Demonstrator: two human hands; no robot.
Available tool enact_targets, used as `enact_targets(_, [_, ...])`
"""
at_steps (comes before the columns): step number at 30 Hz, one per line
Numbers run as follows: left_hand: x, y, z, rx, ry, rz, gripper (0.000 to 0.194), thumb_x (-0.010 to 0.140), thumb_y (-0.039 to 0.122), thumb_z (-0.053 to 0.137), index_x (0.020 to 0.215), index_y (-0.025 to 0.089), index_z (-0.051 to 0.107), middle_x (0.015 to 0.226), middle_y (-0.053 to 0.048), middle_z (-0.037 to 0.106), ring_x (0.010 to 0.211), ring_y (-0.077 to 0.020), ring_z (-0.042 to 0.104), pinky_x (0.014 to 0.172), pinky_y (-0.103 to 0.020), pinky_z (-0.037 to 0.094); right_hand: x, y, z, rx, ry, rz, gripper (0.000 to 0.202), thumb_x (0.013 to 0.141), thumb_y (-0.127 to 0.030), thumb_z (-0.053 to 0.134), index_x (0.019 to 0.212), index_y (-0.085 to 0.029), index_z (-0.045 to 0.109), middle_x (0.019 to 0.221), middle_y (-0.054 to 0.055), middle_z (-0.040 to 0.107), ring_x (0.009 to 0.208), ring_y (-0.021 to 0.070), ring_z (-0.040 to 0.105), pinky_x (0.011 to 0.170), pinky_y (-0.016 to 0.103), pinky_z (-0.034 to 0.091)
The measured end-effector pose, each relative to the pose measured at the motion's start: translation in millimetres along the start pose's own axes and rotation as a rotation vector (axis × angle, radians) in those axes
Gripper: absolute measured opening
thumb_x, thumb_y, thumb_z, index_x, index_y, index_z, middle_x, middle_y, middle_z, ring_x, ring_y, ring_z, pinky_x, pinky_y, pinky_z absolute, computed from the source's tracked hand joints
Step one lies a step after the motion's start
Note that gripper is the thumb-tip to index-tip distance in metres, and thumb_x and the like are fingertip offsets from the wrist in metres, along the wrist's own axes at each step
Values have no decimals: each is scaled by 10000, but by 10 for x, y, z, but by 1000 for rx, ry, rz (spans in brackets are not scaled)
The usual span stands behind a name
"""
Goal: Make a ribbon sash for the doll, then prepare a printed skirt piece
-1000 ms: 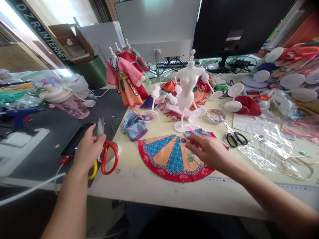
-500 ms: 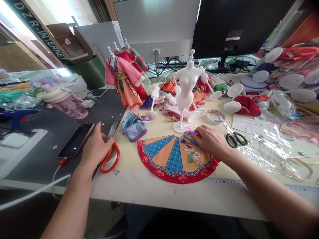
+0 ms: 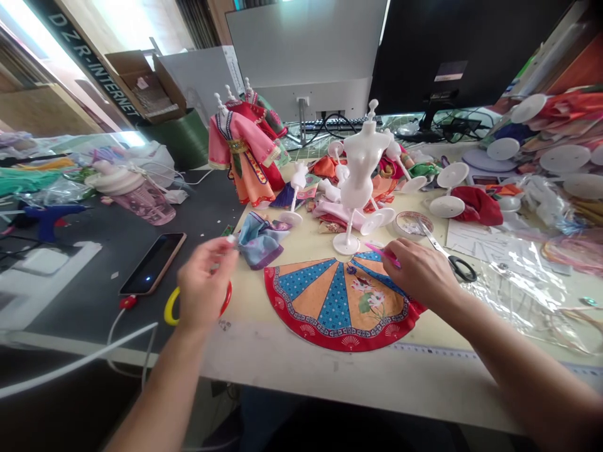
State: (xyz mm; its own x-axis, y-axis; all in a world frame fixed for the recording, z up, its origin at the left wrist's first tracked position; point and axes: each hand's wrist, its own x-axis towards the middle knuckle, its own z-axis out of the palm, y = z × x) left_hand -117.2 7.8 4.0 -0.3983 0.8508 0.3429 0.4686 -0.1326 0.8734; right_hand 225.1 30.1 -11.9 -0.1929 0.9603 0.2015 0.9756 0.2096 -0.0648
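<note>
My left hand [image 3: 203,285] is raised just above the table edge, its fingers pinched on a small pale tool [image 3: 230,239] that is too blurred to name. Red-handled scissors [image 3: 227,299] and a yellow handle [image 3: 170,307] lie beneath it. My right hand [image 3: 421,274] holds a thin pink stick [image 3: 380,251] and rests on the upper right of a fan-shaped patterned cloth [image 3: 336,301], red-edged with blue and orange panels. A bare white doll mannequin [image 3: 360,166] stands just behind the cloth.
A phone [image 3: 153,263] lies on the dark mat at left, near a pink bottle [image 3: 136,194] and a blue glue gun [image 3: 47,216]. Dressed mannequins [image 3: 240,147], a folded blue cloth [image 3: 259,242], a small dish [image 3: 413,224], black-handled scissors [image 3: 459,267] and monitors [image 3: 306,50] crowd the back.
My left hand has lifted off the red scissors and moved right with something pinched in it. My right hand slid to the cloth's upper right, still holding the pink stick.
</note>
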Motion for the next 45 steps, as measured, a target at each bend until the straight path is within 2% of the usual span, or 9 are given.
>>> enact_targets(3, [-248,225,322,-436,-245,-262,240,734,315,698,919,167,660,929,-53,687,878,-155,630,852,-293,475,-73,-82,-49,116,41,-64,233,880,-333,427,796,-177,578,761,45,621,610,134,514,505,254,262])
enact_targets(4, [-315,279,424,-521,-332,-353,226,734,307,704,908,169,664,918,-45,693,863,-138,629,846,-277,472,-99,-125,-58,177,55,-98,220,882,-332,439,804,-180,577,760,39,622,615,132,522,518,252,292])
enact_targets(6, [-415,352,596,-644,-433,-484,184,726,293,715,852,166,675,822,-30,698,794,-115,629,810,-253,474,-153,-215,-63,289,88,-162,195,886,-325,457,824,-182,573,750,33,619,623,131,534,550,255,342])
enact_targets(8, [-471,384,713,-721,-463,-570,147,726,283,716,805,165,679,764,-15,690,754,-102,623,790,-244,474,-201,-291,-46,373,133,-207,174,894,-304,457,845,-182,571,734,31,617,626,134,541,568,259,370])
enact_targets(11, [-500,389,797,-778,-468,-624,130,717,272,728,781,166,687,734,-6,683,725,-94,620,782,-242,478,-247,-360,-1,461,177,-239,133,894,-250,461,862,-179,569,741,35,620,650,136,550,598,264,403])
enact_targets(22, [-556,391,843,-772,-485,-686,180,680,285,759,795,156,709,718,-3,690,709,-83,621,721,-193,472,-277,-456,91,544,325,-421,81,845,-136,529,906,-157,578,706,37,615,659,149,554,587,279,445])
enact_targets(27, [-562,374,838,-778,-468,-692,164,677,267,763,781,155,704,697,6,676,700,-78,612,709,-187,471,-288,-443,114,561,323,-424,85,832,-129,552,910,-145,581,712,43,609,660,148,539,591,288,451])
enact_targets(35, [-572,341,829,-818,-512,-731,131,682,261,764,758,166,714,706,3,685,685,-72,613,690,-177,474,-296,-432,121,577,309,-430,95,823,-120,559,910,-127,597,724,58,618,657,148,535,587,290,448])
enact_targets(45, [-586,331,844,-815,-513,-714,131,667,267,776,728,170,713,683,10,676,665,-66,604,675,-168,473,-300,-442,108,584,306,-431,95,828,-125,543,905,-137,597,721,53,610,660,147,553,581,283,453])
